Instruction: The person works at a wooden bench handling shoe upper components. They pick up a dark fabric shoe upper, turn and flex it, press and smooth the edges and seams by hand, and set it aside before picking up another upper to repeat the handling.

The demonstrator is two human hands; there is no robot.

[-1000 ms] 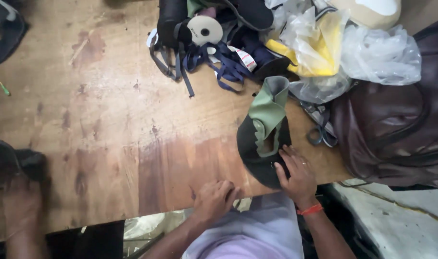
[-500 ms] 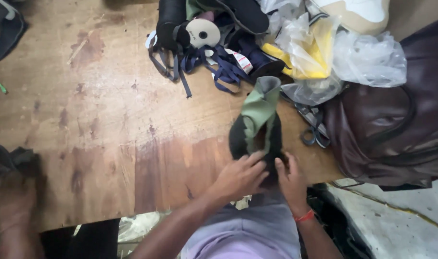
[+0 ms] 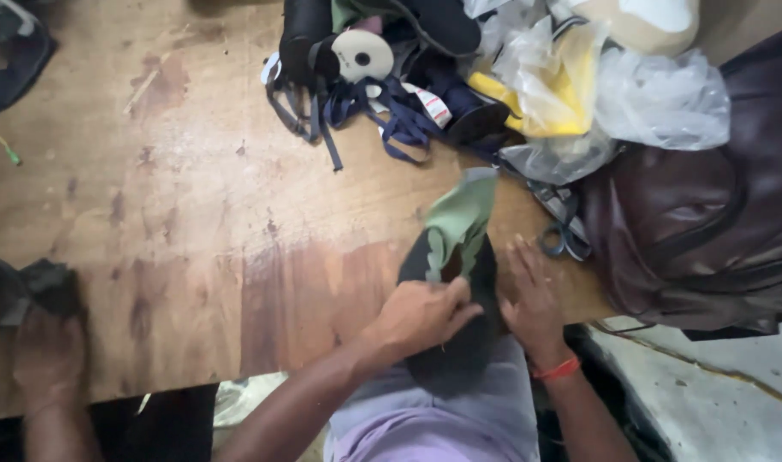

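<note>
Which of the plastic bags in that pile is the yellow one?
The yellow plastic bag lies mid-pile, just beyond the green-and-black piece; the clear plastic bag to its right shows no colour.

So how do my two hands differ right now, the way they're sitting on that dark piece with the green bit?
The left hand is curled, its fingers pinching the dark piece near the green fabric; the right hand lies flat and spread. The right hand has a red band at the wrist; the left hand's wrist is bare. Both rest on the dark piece at the wooden table edge.

The left hand [image 3: 421, 315] has moved onto the dark piece [image 3: 455, 282] beside the right hand [image 3: 532, 295].
</note>
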